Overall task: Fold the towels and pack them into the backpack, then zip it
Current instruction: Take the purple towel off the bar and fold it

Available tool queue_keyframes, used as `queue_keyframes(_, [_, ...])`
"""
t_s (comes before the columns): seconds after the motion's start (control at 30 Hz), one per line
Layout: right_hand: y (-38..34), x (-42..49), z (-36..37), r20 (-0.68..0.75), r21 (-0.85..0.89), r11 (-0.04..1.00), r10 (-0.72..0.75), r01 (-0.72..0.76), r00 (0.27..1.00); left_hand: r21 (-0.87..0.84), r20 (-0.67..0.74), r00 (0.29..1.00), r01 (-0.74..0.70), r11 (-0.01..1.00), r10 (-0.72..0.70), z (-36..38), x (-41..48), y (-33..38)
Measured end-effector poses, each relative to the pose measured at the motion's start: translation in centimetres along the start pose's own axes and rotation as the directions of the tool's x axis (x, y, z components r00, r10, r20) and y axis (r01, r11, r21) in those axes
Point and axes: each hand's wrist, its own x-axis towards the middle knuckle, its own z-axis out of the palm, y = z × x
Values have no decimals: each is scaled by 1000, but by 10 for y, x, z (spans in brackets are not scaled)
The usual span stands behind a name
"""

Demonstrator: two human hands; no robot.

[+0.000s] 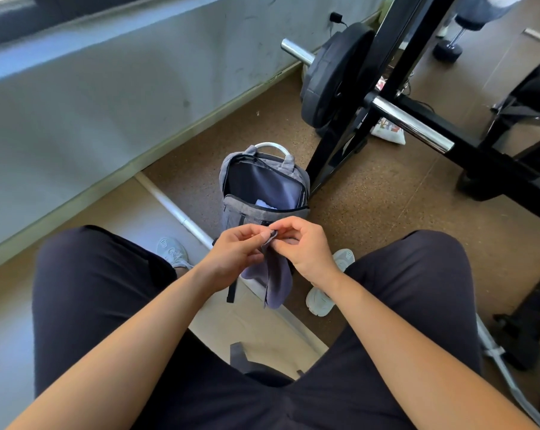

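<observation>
Now both the left hand (236,254) and right hand (305,248) pinch a grey towel's (276,283) top corner before the unzipped backpack (264,184).

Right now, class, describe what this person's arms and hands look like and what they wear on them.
Left forearm and right forearm are bare, no sleeve in view. The left hand and right hand wear no gloves, and no watch, ring or bracelet shows.

Bright daylight comes from the window (2,4) far up-left of the backpack (231,212) and tints the wall (107,103) bluish. The chrome barbell (414,125) beyond the backpack glints. Shadows are faint, detail is soft, and the wide-angle lens bends the edges.
</observation>
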Motion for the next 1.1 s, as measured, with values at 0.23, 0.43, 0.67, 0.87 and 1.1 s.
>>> queue_keyframes(0.23, [-10,-12,2,-95,14,997,-78,79,992,-142,136,990,-16,990,36,-2,-13,6])
queue_keyframes(0.43, [-17,-25,5,-132,-98,976,-205,193,970,-120,128,987,-80,989,96,1,-28,7])
queue_keyframes(0.67, [-17,-26,1,-70,-222,944,-267,246,961,-107,15,997,-76,991,78,4,-36,11])
queue_keyframes(0.87, [-21,-22,-6,-2,-228,955,-193,187,981,-68,-70,995,-81,994,76,-2,-28,13])
queue_keyframes(1.1, [-18,-17,-12,76,-83,996,-14,20,997,-68,-79,995,-67,995,62,-4,-14,12])
